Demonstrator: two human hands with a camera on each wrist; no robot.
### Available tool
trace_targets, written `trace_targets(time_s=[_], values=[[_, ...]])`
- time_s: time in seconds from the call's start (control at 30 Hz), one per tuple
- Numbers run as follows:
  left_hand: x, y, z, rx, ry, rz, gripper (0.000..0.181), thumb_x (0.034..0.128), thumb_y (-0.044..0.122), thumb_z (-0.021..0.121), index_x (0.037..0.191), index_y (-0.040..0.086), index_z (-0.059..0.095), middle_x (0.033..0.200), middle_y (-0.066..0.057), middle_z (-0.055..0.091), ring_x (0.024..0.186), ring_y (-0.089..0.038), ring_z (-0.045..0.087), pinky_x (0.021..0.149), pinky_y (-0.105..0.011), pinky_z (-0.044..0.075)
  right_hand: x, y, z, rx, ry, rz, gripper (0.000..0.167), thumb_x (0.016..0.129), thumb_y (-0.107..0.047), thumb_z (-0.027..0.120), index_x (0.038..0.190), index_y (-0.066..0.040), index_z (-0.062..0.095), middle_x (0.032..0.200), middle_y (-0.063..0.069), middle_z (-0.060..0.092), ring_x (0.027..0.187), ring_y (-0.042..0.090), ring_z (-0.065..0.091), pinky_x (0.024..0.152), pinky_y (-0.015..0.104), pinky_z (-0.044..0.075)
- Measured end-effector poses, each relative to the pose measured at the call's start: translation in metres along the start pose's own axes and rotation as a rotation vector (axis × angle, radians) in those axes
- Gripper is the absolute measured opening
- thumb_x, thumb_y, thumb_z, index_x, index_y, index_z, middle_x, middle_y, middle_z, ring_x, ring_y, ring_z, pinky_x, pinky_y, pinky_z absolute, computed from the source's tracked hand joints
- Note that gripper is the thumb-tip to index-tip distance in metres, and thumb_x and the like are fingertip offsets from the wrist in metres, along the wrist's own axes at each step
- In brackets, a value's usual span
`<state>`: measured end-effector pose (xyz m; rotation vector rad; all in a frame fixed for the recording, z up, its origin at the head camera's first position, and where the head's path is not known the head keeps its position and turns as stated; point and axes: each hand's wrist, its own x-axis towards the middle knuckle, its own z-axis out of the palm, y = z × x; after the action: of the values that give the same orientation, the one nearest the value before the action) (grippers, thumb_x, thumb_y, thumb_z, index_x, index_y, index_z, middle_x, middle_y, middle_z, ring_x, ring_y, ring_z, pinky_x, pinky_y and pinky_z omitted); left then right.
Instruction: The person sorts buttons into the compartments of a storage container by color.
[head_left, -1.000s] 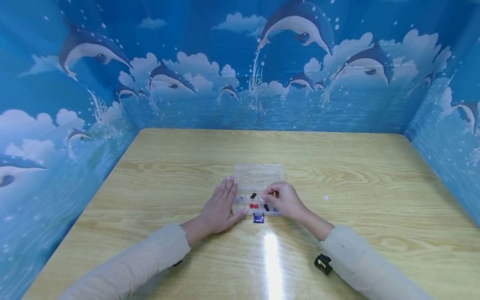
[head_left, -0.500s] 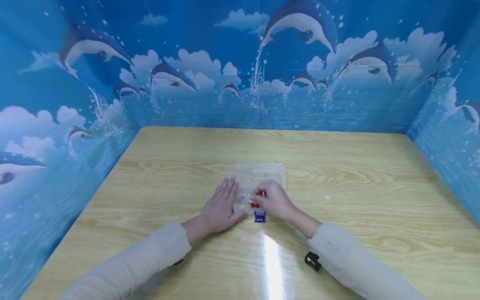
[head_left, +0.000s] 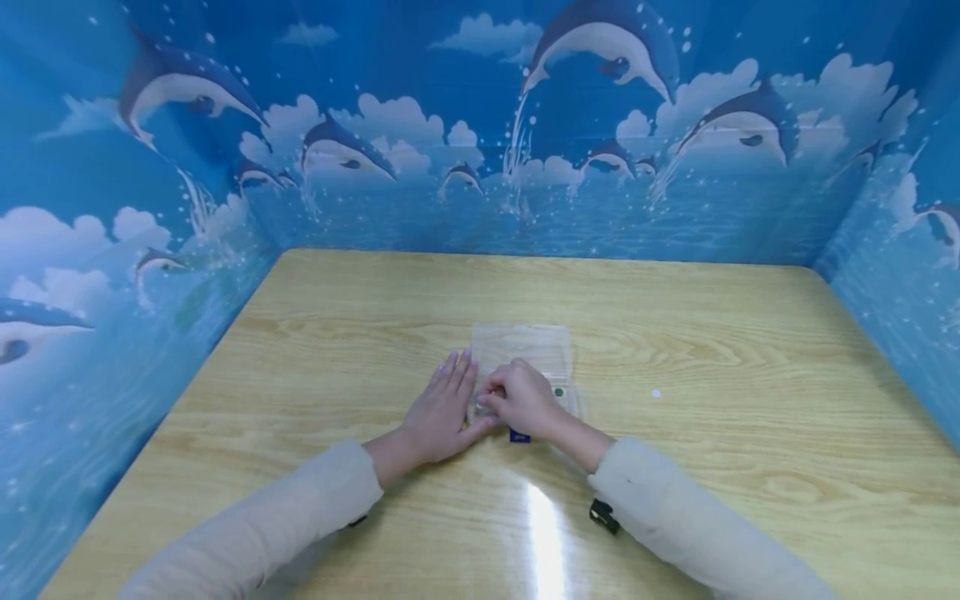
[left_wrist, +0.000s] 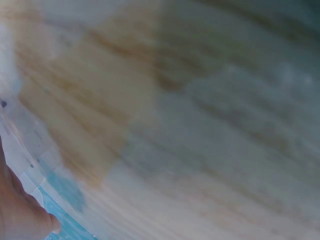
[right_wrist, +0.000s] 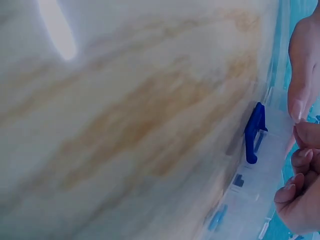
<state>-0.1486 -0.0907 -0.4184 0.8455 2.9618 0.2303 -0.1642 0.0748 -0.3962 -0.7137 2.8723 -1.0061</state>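
Note:
A clear plastic divided box (head_left: 576, 402) lies on the table with its lid (head_left: 521, 346) folded back. My left hand (head_left: 438, 417) rests flat at the box's left side, fingers straight, thumb along the front edge. Across the box reaches my right hand (head_left: 521, 400), its thumb and forefinger pinched together over the left compartments. A small pale piece seems to sit at those fingertips, mostly hidden. The blue latch (right_wrist: 255, 132) hangs at the box's front. One green round piece (head_left: 558, 392) shows in a right compartment; the right hand covers most others.
A small white disc (head_left: 656, 393) lies on the wooden table (head_left: 712, 350), right of the box. Dark wrist mounts (head_left: 603, 515) sit under the sleeves. A blue dolphin-print curtain (head_left: 480, 200) encloses the table's back and sides.
My right hand has moved left across the box, from the right compartments to the left ones, fingertips still pinched. The green piece has come into sight behind it. My left hand has stayed put.

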Motion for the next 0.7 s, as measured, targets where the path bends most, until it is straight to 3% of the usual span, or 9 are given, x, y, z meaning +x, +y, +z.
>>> trace_targets(time_s=[0.27, 0.43, 0.57, 0.7], values=[[0.0009, 0.0006, -0.0008, 0.028, -0.008, 0.014, 0.099, 0.0855, 0.072, 0.004, 0.145, -0.008, 0.012, 0.153, -0.024, 0.003, 0.143, -0.038, 0.007, 0.117, -0.047, 0.012, -0.0001, -0.0028, 0.0019, -0.030, -0.028, -0.013, 0.006, 0.078, -0.018, 0.072, 0.073, -0.015, 0.071, 0.062, -0.007, 0.060, 0.063, 0.008, 0.039, 0.056, 0.018, 0.032], [0.0009, 0.0011, -0.0014, 0.032, -0.014, 0.009, 0.102, 0.0828, 0.072, -0.001, 0.145, -0.008, 0.012, 0.153, -0.024, 0.004, 0.143, -0.038, 0.007, 0.117, -0.047, 0.012, -0.0016, -0.0034, 0.0018, -0.039, -0.032, -0.042, 0.005, 0.078, -0.017, 0.072, 0.075, -0.013, 0.072, 0.065, -0.005, 0.064, 0.063, 0.008, 0.039, 0.056, 0.017, 0.032], [0.0002, 0.0012, -0.0015, 0.013, -0.017, -0.001, 0.101, 0.0839, 0.073, 0.003, 0.145, -0.007, 0.012, 0.153, -0.023, 0.003, 0.143, -0.037, 0.006, 0.117, -0.047, 0.012, -0.0026, -0.0028, 0.0013, -0.045, -0.019, -0.056, 0.004, 0.078, -0.016, 0.071, 0.078, -0.012, 0.073, 0.070, -0.003, 0.068, 0.063, 0.007, 0.040, 0.056, 0.016, 0.033], [-0.0006, 0.0015, -0.0009, -0.003, -0.008, -0.009, 0.094, 0.0900, 0.068, 0.023, 0.145, -0.008, 0.013, 0.153, -0.024, 0.004, 0.143, -0.038, 0.006, 0.117, -0.048, 0.013, -0.0040, -0.0017, -0.0013, -0.035, 0.018, -0.049, 0.005, 0.079, -0.016, 0.071, 0.080, -0.012, 0.073, 0.068, -0.004, 0.066, 0.064, 0.007, 0.041, 0.057, 0.017, 0.034]])
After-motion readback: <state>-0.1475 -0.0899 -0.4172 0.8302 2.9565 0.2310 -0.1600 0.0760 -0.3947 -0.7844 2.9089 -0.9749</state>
